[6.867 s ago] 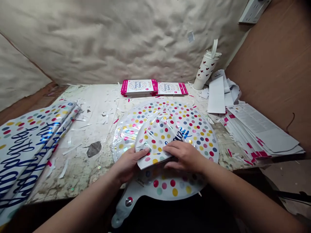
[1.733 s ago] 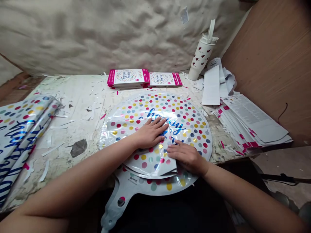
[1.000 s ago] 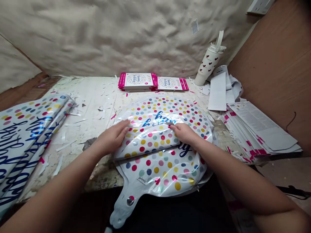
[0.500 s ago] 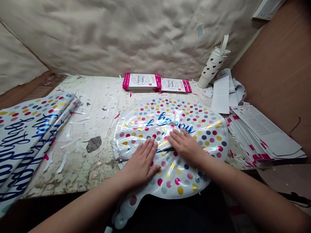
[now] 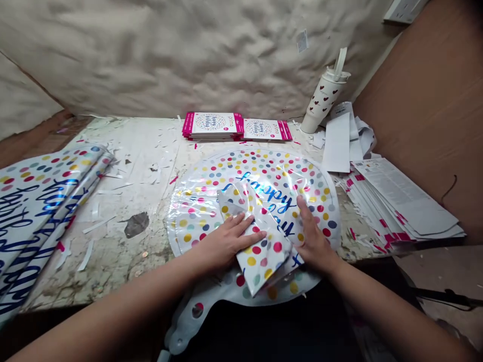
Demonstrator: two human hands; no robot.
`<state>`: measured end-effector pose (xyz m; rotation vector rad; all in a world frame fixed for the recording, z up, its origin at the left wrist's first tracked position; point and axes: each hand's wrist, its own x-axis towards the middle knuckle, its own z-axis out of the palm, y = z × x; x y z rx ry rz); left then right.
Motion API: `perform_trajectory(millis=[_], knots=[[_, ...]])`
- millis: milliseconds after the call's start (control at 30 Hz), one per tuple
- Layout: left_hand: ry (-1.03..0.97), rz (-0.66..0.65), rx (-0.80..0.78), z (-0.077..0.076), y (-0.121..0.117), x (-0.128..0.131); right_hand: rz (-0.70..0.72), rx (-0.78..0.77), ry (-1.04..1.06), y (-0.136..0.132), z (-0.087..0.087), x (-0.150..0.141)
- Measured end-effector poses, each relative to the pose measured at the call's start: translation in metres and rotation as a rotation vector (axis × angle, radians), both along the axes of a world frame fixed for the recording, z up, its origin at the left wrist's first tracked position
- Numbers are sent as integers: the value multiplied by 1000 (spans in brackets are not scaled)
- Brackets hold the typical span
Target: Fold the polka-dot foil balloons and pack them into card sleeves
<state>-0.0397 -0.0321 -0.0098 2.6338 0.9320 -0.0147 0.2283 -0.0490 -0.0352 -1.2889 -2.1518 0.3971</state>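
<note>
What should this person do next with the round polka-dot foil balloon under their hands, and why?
Probably smooth the puffed, folded polka-dot foil flap flat with the right hand: the flap bulges unevenly, and the left hand rests on it, steadying it.

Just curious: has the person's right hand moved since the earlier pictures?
Yes: compared with the pink-edged packet stack, the right hand now lies further right and nearer the person.

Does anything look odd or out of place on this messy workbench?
Yes: the polka-dot foil balloon is folded over on itself and creased beneath the left hand and right hand. The worn table is also littered with white paper scraps.
</note>
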Motion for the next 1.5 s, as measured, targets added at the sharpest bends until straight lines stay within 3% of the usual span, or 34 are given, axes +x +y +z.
perform_trajectory(millis=[133,200,300,400,500,567,667,767,833,900,967,1033,1100,1267,1333,1433,1500], knots=[[15,-209,-42,2,8,0,318,324,-180,5,10,1],[14,-280,-38,4,10,0,508,393,-295,8,13,-3],[-7,-342,18,2,6,-2,716,342,-386,9,11,-7],[-112,-296,132,-1,-8,-7,702,218,-298,7,8,-6],[-292,-66,82,-1,-19,-11,584,-35,-98,6,12,-8],[-344,226,-151,4,-15,-9,423,-316,30,12,18,-13],[-325,733,-641,14,4,1,81,-736,132,29,23,-22],[-335,1040,-949,21,26,12,-164,-927,132,47,25,-28],[-322,1092,-1016,22,35,18,-236,-851,84,50,27,-30],[-306,1100,-1043,21,39,23,-240,-541,-30,43,29,-35],[-314,1115,-1068,19,41,26,-93,-159,-192,30,29,-42],[-341,1131,-1092,16,43,27,130,36,-331,17,24,-51],[-382,1153,-1117,17,45,25,244,45,-410,9,16,-57],[-631,1219,-1110,38,44,-5,170,71,-375,12,-9,-54],[-693,1263,-1237,44,38,-18,176,106,-328,15,-14,-53],[-634,1214,-1528,41,28,-18,212,99,-264,14,-14,-56],[-688,1147,-1533,35,26,-5,246,76,-250,13,-8,-57]])
